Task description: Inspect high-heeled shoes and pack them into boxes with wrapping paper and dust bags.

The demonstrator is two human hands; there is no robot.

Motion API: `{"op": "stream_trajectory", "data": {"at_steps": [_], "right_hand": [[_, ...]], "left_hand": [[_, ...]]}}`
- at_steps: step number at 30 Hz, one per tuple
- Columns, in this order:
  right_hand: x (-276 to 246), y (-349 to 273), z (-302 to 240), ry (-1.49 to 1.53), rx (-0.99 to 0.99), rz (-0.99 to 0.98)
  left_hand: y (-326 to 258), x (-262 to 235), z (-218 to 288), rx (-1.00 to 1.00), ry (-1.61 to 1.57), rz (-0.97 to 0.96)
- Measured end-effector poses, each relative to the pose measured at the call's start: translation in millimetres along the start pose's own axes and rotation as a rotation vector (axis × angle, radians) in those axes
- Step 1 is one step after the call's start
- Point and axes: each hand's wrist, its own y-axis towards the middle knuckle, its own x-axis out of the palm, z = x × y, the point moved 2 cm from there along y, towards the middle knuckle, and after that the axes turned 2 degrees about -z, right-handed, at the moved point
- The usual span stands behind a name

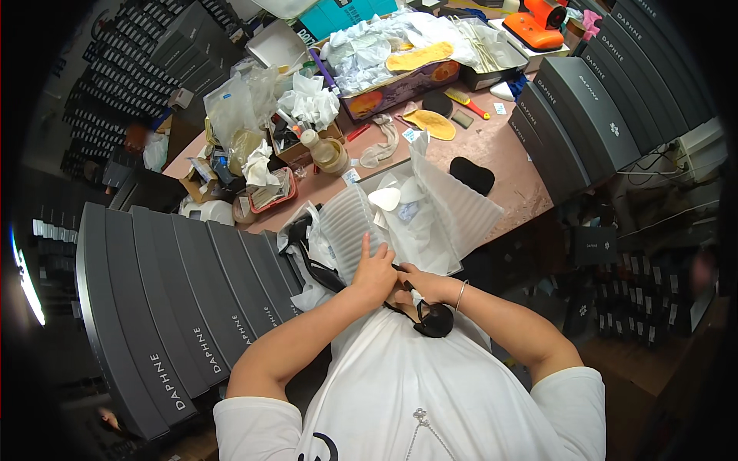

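Observation:
Close to my chest, my left hand (373, 275) and my right hand (424, 284) meet around a black strappy shoe (435, 321). Its rounded dark end hangs below my right hand, and a thin strap shows by the fingers. My left forefinger points up over a ribbed white foam sheet (346, 224), while the other fingers curl at the shoe. A second black shoe (323, 270) lies left of my left hand, on white wrapping. Just beyond the hands is an open shoebox (459, 268) with white tissue paper (419, 244) and a white pad (384, 200) in it.
Stacked dark grey shoeboxes rise at left (184, 307) and right (584, 115). On the pink table (515, 173) are a black oval pad (471, 176), a yellow insole (430, 124), a brush (467, 101), a bottle (327, 154) and a purple carton (400, 94) of paper.

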Motion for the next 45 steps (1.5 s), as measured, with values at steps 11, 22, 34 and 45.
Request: {"op": "stream_trajectory", "data": {"at_steps": [11, 22, 34, 45], "right_hand": [[1.2, 11.5, -2.7, 0.061, -0.193, -0.042], [-20.8, 12.2, -25.8, -0.153, 0.005, -0.250], [-18.1, 37.7, -13.6, -0.221, -0.156, -0.407], [-33.4, 11.7, -31.5, -0.037, -0.099, -0.155]], "left_hand": [[-19.1, 8.3, -5.2, -0.115, -0.129, 0.007], [-46.3, 10.7, 0.9, -0.402, -0.718, -0.037], [-53.8, 40.3, -0.4, -0.301, -0.745, 0.050], [-86.5, 69.5, -13.3, -0.718, -1.910, 0.596]]}}
